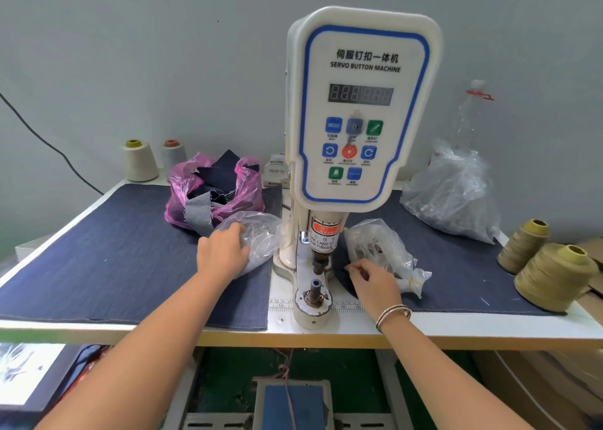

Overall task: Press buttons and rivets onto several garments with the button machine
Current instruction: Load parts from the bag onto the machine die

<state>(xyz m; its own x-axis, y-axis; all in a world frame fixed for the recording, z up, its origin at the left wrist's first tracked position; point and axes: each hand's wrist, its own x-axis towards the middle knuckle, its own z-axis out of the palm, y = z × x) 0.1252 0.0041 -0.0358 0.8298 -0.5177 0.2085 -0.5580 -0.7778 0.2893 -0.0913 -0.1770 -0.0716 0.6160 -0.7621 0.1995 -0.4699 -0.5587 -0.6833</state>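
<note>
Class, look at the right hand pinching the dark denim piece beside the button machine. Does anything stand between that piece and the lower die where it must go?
Nothing visible does. The right hand pinches the denim piece just right of the lower die; the white machine base between them looks bare. The clear bag lies on the far side.

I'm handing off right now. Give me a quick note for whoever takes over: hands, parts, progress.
Left hand: open, resting on the clear bag left of the button machine.
Right hand: pinching the edge of dark denim beside the lower die; a second small bag lies behind it.
Done: no pressed garment in view.
Left: set denim on the die, press, repeat.
</note>
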